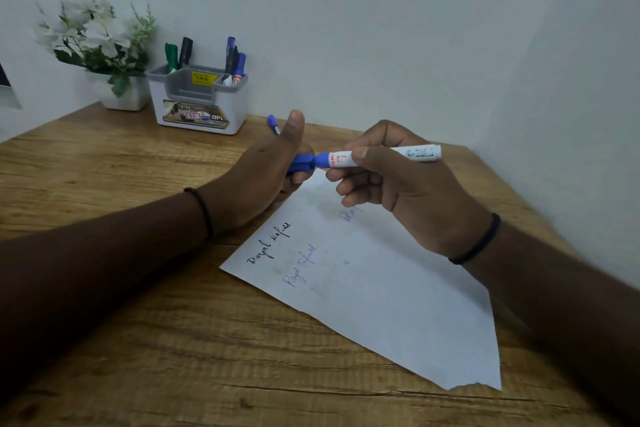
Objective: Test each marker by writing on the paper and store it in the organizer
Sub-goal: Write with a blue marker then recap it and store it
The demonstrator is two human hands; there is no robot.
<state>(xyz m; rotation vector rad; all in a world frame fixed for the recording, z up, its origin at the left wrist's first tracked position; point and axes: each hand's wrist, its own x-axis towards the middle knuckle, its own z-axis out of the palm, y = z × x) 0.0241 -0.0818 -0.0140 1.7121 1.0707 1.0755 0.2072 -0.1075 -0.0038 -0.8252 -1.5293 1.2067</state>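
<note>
Marker (381, 157) held level between left hand (258, 177) and right hand (398, 184)

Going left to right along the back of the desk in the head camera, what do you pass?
White flower pot → green marker → black marker → organizer → blue markers in its right compartment → loose blue pen on the desk.

My left hand (263, 170) hides most of the blue cap (300, 163) and the spare pen (273, 124) behind; the third written line (350, 214) blurs, unreadable to me.
</note>
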